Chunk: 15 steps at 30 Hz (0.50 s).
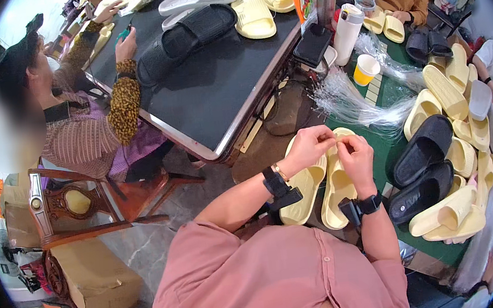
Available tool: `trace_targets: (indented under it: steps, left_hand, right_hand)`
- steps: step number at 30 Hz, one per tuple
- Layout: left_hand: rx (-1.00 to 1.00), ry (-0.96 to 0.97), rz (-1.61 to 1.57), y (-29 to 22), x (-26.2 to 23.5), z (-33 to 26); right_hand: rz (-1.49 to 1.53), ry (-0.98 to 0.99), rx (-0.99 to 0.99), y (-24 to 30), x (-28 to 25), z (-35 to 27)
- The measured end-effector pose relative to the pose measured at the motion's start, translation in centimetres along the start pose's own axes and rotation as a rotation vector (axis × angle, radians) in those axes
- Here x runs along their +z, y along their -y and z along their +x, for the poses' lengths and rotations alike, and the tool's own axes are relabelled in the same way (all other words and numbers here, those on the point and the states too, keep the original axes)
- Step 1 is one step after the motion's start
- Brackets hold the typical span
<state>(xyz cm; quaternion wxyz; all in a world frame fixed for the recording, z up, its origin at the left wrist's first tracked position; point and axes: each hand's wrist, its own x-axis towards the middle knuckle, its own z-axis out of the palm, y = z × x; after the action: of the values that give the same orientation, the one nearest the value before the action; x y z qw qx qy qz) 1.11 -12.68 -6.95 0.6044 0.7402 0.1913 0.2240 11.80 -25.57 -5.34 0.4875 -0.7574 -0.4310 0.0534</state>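
Observation:
My left hand (310,150) and my right hand (356,156) meet fingertip to fingertip, both closed in a pinch. Whatever lies between the fingers is too small to make out. Directly beneath them is a pair of pale yellow slippers, the left slipper (303,195) and the right slipper (337,195), side by side with their heels toward me. My hands and wrists hide part of their upper ends. Just beyond my right hand, a bundle of thin clear plastic strands (353,105) spreads over the green table (374,154).
Yellow slippers (446,94) and black slippers (422,149) pile up at right. A paper cup (366,70), white bottle (348,33) and phone (312,44) stand or lie ahead. Co-workers sit around a black-topped table (204,104) and the green one. A wooden chair (82,203) is at left.

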Motion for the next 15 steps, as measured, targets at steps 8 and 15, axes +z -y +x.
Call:
trace_targets:
  steps: [8,15]
  left_hand:
    - [-0.019,-0.113,0.020,-0.6,-4.5,0.5]
    - [0.074,-0.239,0.367,-4.9,-14.5,0.8]
  right_hand:
    - [0.070,-0.094,0.108,-1.0,-1.3,0.4]
    - [0.443,-0.429,0.094,1.0,-8.2,0.4]
